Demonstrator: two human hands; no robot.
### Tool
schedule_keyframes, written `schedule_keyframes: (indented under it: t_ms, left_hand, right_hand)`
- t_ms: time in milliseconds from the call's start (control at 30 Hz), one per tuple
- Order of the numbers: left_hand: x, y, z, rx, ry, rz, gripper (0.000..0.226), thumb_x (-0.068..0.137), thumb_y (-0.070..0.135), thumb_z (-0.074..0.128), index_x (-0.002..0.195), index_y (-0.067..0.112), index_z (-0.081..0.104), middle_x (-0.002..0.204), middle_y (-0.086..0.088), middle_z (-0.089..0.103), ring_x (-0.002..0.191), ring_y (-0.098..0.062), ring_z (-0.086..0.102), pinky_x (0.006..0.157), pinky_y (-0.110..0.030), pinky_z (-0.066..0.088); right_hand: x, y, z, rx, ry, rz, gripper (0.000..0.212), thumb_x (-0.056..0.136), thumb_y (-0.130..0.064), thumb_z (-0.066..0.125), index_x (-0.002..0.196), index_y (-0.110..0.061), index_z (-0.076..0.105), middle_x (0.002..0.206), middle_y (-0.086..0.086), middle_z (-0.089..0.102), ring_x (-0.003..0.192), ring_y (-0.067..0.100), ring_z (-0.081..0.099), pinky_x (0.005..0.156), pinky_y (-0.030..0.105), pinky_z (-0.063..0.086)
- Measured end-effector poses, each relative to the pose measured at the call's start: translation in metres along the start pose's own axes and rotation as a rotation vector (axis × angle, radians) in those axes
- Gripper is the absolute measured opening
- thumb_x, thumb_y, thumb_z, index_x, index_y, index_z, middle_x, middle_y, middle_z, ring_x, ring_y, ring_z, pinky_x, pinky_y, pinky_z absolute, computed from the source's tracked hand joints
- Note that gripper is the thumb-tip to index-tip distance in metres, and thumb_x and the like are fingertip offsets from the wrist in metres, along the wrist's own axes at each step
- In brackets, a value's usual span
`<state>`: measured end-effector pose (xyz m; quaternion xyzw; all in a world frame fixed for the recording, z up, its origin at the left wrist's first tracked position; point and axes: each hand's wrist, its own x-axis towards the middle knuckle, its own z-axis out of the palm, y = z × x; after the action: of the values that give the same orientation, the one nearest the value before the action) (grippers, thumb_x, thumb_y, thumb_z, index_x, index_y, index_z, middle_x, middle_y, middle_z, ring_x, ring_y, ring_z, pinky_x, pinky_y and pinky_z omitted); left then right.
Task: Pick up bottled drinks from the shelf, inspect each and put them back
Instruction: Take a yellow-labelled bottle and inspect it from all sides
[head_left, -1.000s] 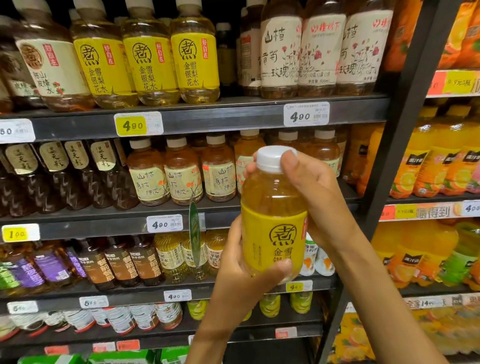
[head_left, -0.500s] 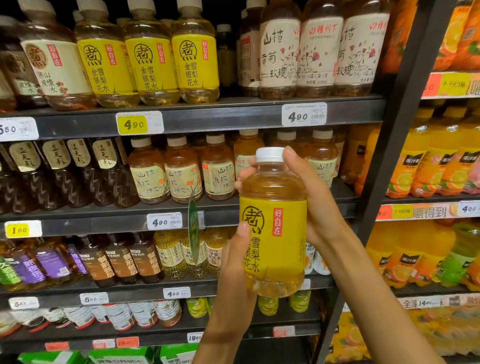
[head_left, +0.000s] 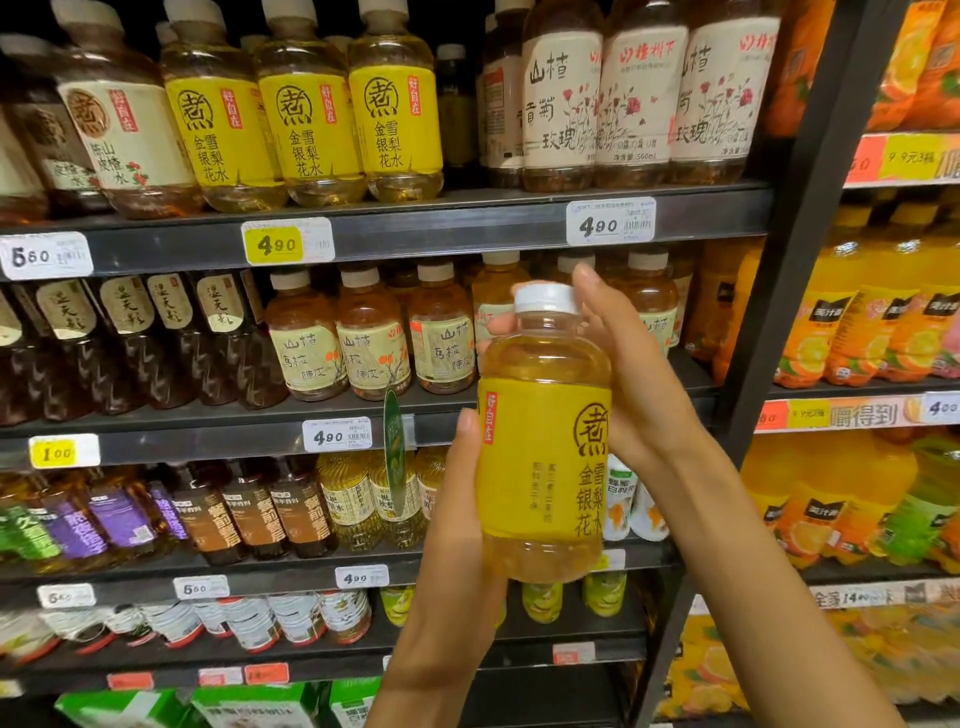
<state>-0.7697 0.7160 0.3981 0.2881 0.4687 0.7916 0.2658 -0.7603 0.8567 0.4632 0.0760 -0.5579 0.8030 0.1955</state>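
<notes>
I hold a yellow-labelled bottle with a white cap upright in front of the shelves, at the centre right of the head view. My left hand grips its lower half from the left, thumb up along the label's edge. My right hand wraps the neck and upper body from behind and the right, fingertips beside the cap. Three matching yellow bottles stand on the top shelf, with a dark gap to their right.
Dark metal shelves carry rows of bottled teas and price tags. A black upright post divides them from orange juice bottles on the right. Brown hawthorn bottles stand on the second shelf behind my hands.
The bottle has been turned about its upright axis, so the round logo has shifted from the label's left to its right. It was tilted a second ago and stands upright now.
</notes>
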Motion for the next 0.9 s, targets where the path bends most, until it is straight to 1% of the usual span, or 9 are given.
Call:
schedule_keyframes:
  t_ms: [67,167,267,333,467,600,733,800,900]
  left_hand:
    - [-0.002,0.000,0.001,-0.071,-0.043,-0.091,0.054,0.095,0.061,0.027,0.118,0.033,0.066,0.122,-0.006,0.068,0.114,-0.021,0.064,0.085,-0.031,0.055]
    - [0.000,-0.005,-0.002,-0.021,0.027,-0.134,0.060,0.088,0.064,0.035,0.124,0.026,0.063,0.121,-0.009,0.068,0.112,-0.025,0.064,0.090,-0.040,0.053]
    - [0.002,-0.003,-0.008,0.157,0.154,-0.116,0.074,0.058,0.083,0.051,0.112,0.035,0.067,0.119,-0.003,0.067,0.111,-0.022,0.064,0.101,-0.047,0.046]
    - [-0.002,-0.003,-0.009,0.223,0.106,-0.084,0.068,0.063,0.087,0.050,0.112,0.043,0.067,0.123,0.001,0.065,0.113,-0.017,0.063,0.102,-0.046,0.045]
    - [-0.005,-0.002,-0.010,0.242,0.024,-0.087,0.055,0.078,0.078,0.047,0.117,0.044,0.064,0.125,0.004,0.065,0.113,-0.014,0.064,0.097,-0.042,0.049]
    - [-0.003,0.006,-0.010,0.016,-0.057,-0.125,0.045,0.088,0.066,0.043,0.114,0.038,0.068,0.120,-0.003,0.069,0.109,-0.022,0.067,0.078,-0.036,0.058]
    - [-0.002,0.009,-0.010,-0.234,-0.107,-0.273,0.070,0.086,0.063,0.043,0.130,0.011,0.057,0.119,-0.025,0.064,0.092,-0.038,0.069,0.068,-0.042,0.058]
    - [-0.002,0.010,-0.010,-0.292,-0.123,-0.338,0.082,0.080,0.065,0.047,0.131,0.000,0.053,0.114,-0.029,0.063,0.089,-0.039,0.068,0.068,-0.043,0.058]
    - [-0.004,0.010,-0.010,-0.417,-0.147,-0.372,0.081,0.077,0.064,0.053,0.117,-0.006,0.064,0.110,-0.031,0.065,0.094,-0.038,0.069,0.074,-0.045,0.058]
  right_hand:
    - [0.004,0.003,-0.002,0.086,-0.036,0.042,0.041,0.086,-0.041,0.056,0.105,-0.006,0.066,0.097,0.015,0.072,0.096,0.032,0.068,0.088,0.045,0.053]
    - [0.005,0.008,-0.005,0.192,-0.061,0.052,0.035,0.082,-0.038,0.059,0.096,-0.008,0.069,0.084,0.011,0.071,0.086,0.029,0.070,0.081,0.040,0.055]
    - [0.004,0.005,-0.006,0.126,-0.013,0.041,0.034,0.083,-0.039,0.062,0.097,-0.008,0.067,0.082,0.009,0.069,0.083,0.027,0.069,0.073,0.036,0.057]
    - [0.005,0.004,-0.005,0.011,0.060,0.027,0.037,0.084,-0.040,0.063,0.099,-0.007,0.063,0.081,0.008,0.070,0.081,0.026,0.068,0.071,0.035,0.057]
    - [0.009,0.005,-0.004,-0.070,0.123,0.079,0.035,0.088,-0.039,0.060,0.101,-0.007,0.062,0.082,0.007,0.073,0.078,0.023,0.069,0.071,0.034,0.057]
    - [0.008,0.006,-0.006,-0.026,0.099,0.152,0.036,0.086,-0.041,0.060,0.105,-0.011,0.067,0.094,0.011,0.073,0.090,0.024,0.068,0.082,0.037,0.056]
    - [0.010,0.015,-0.003,0.077,0.102,0.186,0.040,0.083,-0.039,0.058,0.111,-0.011,0.064,0.098,0.013,0.068,0.108,0.035,0.058,0.097,0.048,0.046]
    - [0.012,0.019,-0.002,0.082,0.135,0.213,0.029,0.087,-0.034,0.057,0.103,-0.011,0.065,0.097,0.015,0.064,0.113,0.039,0.053,0.104,0.053,0.038]
    - [0.015,0.019,-0.002,0.064,0.180,0.288,0.021,0.094,-0.026,0.053,0.096,-0.009,0.064,0.100,0.019,0.060,0.109,0.037,0.054,0.106,0.052,0.037]
